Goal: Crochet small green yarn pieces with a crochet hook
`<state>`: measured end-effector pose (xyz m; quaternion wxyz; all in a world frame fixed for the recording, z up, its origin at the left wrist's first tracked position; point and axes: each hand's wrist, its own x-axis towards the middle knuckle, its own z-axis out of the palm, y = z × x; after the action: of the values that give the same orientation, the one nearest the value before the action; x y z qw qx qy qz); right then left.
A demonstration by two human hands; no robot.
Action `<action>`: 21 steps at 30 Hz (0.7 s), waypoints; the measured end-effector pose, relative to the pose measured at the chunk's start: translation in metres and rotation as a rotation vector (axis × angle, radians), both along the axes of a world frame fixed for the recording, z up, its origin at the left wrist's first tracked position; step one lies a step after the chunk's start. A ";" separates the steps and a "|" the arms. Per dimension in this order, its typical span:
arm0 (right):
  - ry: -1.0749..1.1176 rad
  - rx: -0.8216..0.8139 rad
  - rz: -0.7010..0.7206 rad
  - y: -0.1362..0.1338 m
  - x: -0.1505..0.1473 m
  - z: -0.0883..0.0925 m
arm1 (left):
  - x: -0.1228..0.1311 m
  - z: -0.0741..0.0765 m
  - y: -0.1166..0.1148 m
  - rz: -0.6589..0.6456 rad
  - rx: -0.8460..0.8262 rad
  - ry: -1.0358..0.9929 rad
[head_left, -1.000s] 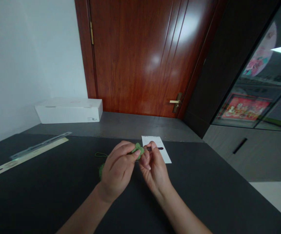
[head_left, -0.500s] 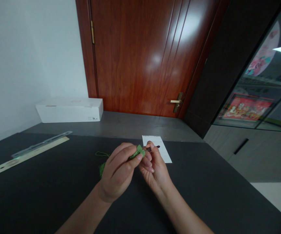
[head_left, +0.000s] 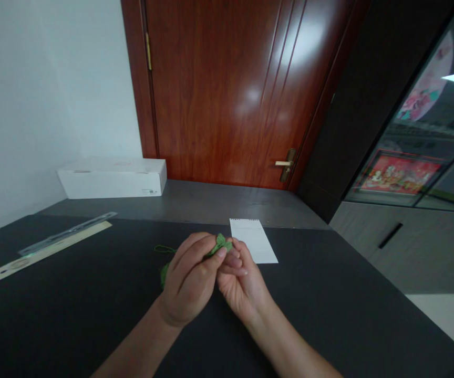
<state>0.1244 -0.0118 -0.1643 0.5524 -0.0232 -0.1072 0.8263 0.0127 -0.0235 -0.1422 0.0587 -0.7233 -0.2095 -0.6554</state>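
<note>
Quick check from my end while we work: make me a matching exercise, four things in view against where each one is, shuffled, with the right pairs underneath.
1. Green piece
2. White paper
3. White box
4. Pale strip

A. Slanting on the dark tabletop, left of both hands
B. Lying flat, just beyond the right hand
C. Held by the left hand
D. Standing on the grey surface at the back

Pairs: 1-C, 2-B, 3-D, 4-A

Right hand (head_left: 243,278) shifted left; thumb and forefinger, earlier apart from green yarn piece (head_left: 219,242), now at its edge. Dark tool handle, earlier jutting over white paper (head_left: 257,242), now out of sight. More paper uncovered.
</note>
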 end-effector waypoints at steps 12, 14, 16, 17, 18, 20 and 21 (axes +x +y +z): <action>0.050 -0.058 0.071 -0.002 0.001 0.005 | -0.002 -0.001 0.000 0.041 0.009 0.008; 0.048 -0.057 0.066 -0.002 0.001 0.005 | -0.001 0.001 0.001 0.051 0.019 -0.011; 0.040 -0.060 0.058 -0.002 0.001 0.004 | -0.001 0.002 0.001 0.062 0.083 0.008; 0.033 -0.060 0.051 -0.001 0.002 0.004 | -0.001 0.002 0.002 0.066 0.116 0.028; 0.023 -0.057 0.042 -0.001 0.002 0.004 | -0.001 0.002 0.002 0.066 0.144 0.045; -0.001 -0.044 0.022 -0.001 0.002 0.003 | -0.002 0.002 0.003 0.071 0.163 0.062; -0.012 -0.037 0.010 -0.001 0.002 0.002 | -0.002 0.002 0.003 0.076 0.163 0.064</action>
<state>0.1267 -0.0124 -0.1621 0.5473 -0.0378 -0.0952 0.8307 0.0110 -0.0203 -0.1398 0.1490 -0.7283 -0.1808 -0.6440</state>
